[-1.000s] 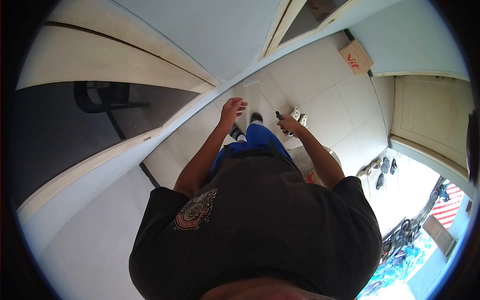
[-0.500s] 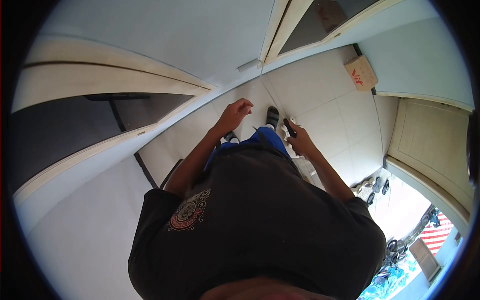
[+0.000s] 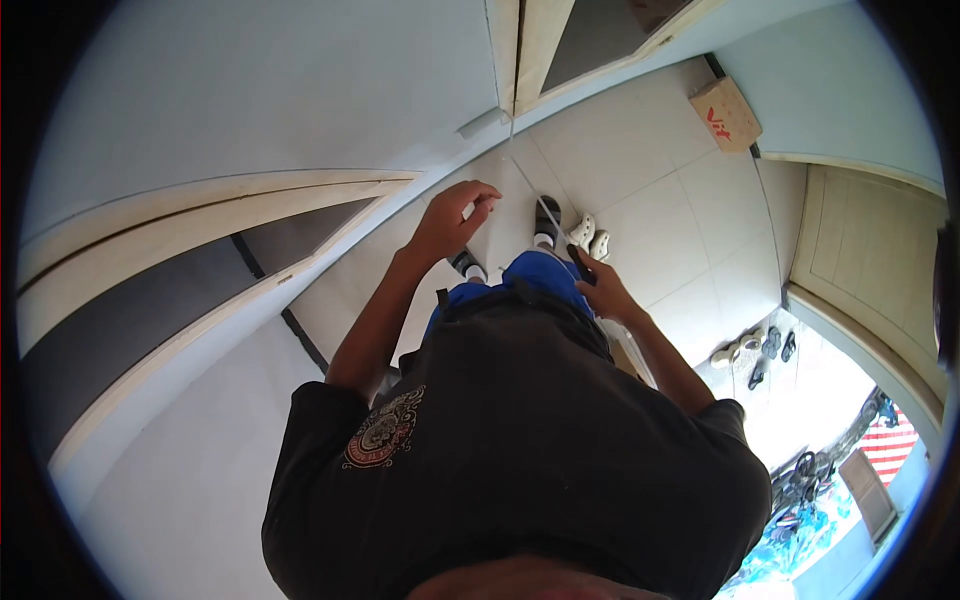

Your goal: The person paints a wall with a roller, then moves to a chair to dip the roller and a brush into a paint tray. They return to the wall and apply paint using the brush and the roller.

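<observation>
My right hand (image 3: 603,290) is wrapped round the black handle (image 3: 578,262) of a long thin rod (image 3: 540,200). The pale rod slants up and left from the handle, above the tiled floor; what kind of tool it is I cannot make out. Off to the left, my left hand (image 3: 452,222) hangs in front of the body with its fingers loosely bent. A gap shows between thumb and palm, and nothing is visible in it. White clogs (image 3: 590,235) stand on the floor just beyond the rod's handle.
A cardboard box (image 3: 726,115) with red lettering stands by the far wall. Door frames (image 3: 250,195) line the left side. Several shoes (image 3: 752,345) lie by the bright doorway at right. A wooden door (image 3: 860,240) is beside it.
The view has shifted, and the clogs now show more fully. My left hand has moved slightly left and up. My right hand still grips the black handle, with the rod showing more clearly.
</observation>
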{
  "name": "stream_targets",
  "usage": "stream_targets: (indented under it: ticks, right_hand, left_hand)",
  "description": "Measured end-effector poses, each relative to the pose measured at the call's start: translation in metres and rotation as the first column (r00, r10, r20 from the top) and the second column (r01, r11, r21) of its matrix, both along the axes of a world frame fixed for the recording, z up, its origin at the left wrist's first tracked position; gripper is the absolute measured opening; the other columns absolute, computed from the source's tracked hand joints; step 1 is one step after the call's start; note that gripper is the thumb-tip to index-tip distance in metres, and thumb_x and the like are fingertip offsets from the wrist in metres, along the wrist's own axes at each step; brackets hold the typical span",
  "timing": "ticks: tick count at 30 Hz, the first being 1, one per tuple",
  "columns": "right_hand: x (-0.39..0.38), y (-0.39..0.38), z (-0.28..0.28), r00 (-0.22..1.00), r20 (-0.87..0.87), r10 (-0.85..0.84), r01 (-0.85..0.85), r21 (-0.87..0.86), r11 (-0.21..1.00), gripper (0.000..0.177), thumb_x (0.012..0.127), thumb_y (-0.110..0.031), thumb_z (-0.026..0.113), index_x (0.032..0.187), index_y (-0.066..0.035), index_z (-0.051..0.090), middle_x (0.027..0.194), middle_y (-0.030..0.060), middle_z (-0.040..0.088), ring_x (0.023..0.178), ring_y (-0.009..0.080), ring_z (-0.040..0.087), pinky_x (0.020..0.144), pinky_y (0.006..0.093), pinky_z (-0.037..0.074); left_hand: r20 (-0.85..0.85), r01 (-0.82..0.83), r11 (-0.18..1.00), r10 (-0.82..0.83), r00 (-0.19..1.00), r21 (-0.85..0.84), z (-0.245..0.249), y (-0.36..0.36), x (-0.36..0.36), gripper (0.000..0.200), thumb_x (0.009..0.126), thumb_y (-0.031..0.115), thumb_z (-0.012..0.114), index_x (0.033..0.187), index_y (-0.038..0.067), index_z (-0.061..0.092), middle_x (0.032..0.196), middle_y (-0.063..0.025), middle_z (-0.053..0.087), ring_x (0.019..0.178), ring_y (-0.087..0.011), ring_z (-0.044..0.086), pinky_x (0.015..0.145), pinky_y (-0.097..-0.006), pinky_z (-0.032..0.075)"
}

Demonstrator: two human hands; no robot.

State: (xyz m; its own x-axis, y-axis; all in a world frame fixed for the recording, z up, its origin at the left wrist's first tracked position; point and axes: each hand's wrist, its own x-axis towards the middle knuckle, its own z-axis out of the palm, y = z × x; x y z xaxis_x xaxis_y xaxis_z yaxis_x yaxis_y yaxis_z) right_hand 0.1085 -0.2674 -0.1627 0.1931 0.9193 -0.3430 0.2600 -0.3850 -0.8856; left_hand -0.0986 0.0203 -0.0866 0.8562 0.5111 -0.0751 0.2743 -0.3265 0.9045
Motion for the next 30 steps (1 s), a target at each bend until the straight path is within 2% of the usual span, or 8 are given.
stream_targets:
  ticks: [1, 4, 11, 16, 19, 21, 24, 30]
  right_hand:
    - [-0.006, 0.029, 0.052, 0.978, -0.198, -0.063, -0.001, -0.310, 0.951, 0.069, 0.081, -0.007, 0.057, 0.146, -0.001, 0.035, 0.100, 0.0185, 0.064, 0.069, 0.0208, 0.064, 0.069, 0.0339, 0.052]
    - [-0.016, 0.033, -0.042, 0.985, -0.159, -0.061, 0.035, -0.161, 0.986, 0.070, 0.084, -0.002, 0.056, 0.149, -0.005, 0.032, 0.070, 0.0065, 0.059, 0.047, 0.0116, 0.050, 0.044, 0.0277, 0.044]
    - [-0.053, 0.118, -0.297, 0.991, -0.032, -0.133, 0.120, -0.261, 0.958, 0.069, 0.075, -0.006, 0.060, 0.141, -0.003, 0.043, 0.068, 0.0136, 0.060, 0.048, 0.0208, 0.058, 0.045, 0.0367, 0.048]
    - [-0.020, 0.076, -0.106, 0.978, -0.191, -0.087, -0.012, -0.466, 0.885, 0.070, 0.078, -0.004, 0.057, 0.145, -0.005, 0.038, 0.080, 0.0158, 0.063, 0.067, 0.0181, 0.064, 0.061, 0.0316, 0.051]
    - [0.004, -0.004, -0.067, 0.987, -0.130, -0.096, 0.097, 0.006, 0.995, 0.069, 0.081, -0.004, 0.059, 0.146, -0.007, 0.039, 0.072, 0.0063, 0.060, 0.051, 0.0128, 0.054, 0.047, 0.0291, 0.043]
    - [0.000, 0.044, 0.050, 0.955, -0.258, -0.144, 0.040, -0.370, 0.928, 0.068, 0.080, -0.002, 0.057, 0.146, -0.006, 0.039, 0.075, 0.0053, 0.060, 0.051, 0.0100, 0.051, 0.046, 0.0265, 0.041]
    - [-0.005, 0.057, -0.038, 0.983, -0.170, -0.073, 0.032, -0.236, 0.971, 0.068, 0.078, -0.003, 0.057, 0.144, -0.006, 0.041, 0.082, 0.0130, 0.064, 0.062, 0.0159, 0.060, 0.060, 0.0281, 0.048]
    - [-0.042, 0.139, -0.212, 0.940, -0.273, -0.204, 0.093, -0.371, 0.924, 0.068, 0.077, -0.002, 0.057, 0.143, -0.003, 0.041, 0.060, 0.0051, 0.052, 0.045, 0.0151, 0.052, 0.043, 0.0323, 0.044]
  left_hand:
    - [-0.004, 0.010, 1.000, -0.011, 1.000, -0.011, -0.002, 0.000, -0.002, 0.016, 0.094, 0.009, 0.054, 0.105, 0.001, 0.063, 0.090, -0.0088, 0.065, 0.084, -0.0178, 0.063, 0.076, -0.0316, 0.048]
    - [-0.005, -0.073, 0.994, 0.072, 0.997, -0.084, -0.006, 0.003, -0.003, 0.016, 0.094, 0.008, 0.054, 0.104, 0.001, 0.063, 0.092, -0.0094, 0.066, 0.082, -0.0182, 0.064, 0.077, -0.0316, 0.048]
    - [-0.140, -0.078, 0.995, 0.069, 0.988, -0.061, -0.028, 0.000, -0.013, 0.016, 0.095, 0.010, 0.054, 0.105, 0.001, 0.063, 0.095, -0.0110, 0.067, 0.087, -0.0189, 0.066, 0.079, -0.0321, 0.050]
    - [-0.197, -0.056, 0.986, 0.024, 0.980, -0.156, -0.048, -0.004, -0.006, 0.019, 0.097, 0.014, 0.052, 0.106, 0.001, 0.063, 0.094, -0.0112, 0.067, 0.087, -0.0192, 0.065, 0.079, -0.0328, 0.050]
    - [-0.130, 0.006, 0.962, -0.043, 0.991, -0.275, -0.051, -0.016, 0.004, 0.021, 0.097, 0.016, 0.051, 0.108, 0.001, 0.061, 0.094, -0.0117, 0.067, 0.089, -0.0203, 0.065, 0.081, -0.0341, 0.050]
    - [-0.107, 0.028, 0.960, -0.060, 0.992, -0.277, -0.061, -0.027, 0.008, 0.021, 0.097, 0.015, 0.051, 0.108, 0.001, 0.061, 0.094, -0.0118, 0.067, 0.090, -0.0207, 0.065, 0.082, -0.0345, 0.050]
    - [-0.075, 0.054, 0.959, -0.078, 0.994, -0.280, -0.063, -0.032, 0.012, 0.021, 0.097, 0.014, 0.051, 0.108, 0.000, 0.060, 0.096, -0.0124, 0.066, 0.091, -0.0218, 0.065, 0.084, -0.0350, 0.050]
    - [-0.127, 0.076, 0.968, -0.109, 0.986, -0.240, -0.061, -0.027, 0.008, 0.020, 0.096, 0.015, 0.051, 0.108, 0.001, 0.060, 0.098, -0.0126, 0.066, 0.091, -0.0231, 0.065, 0.084, -0.0356, 0.050]
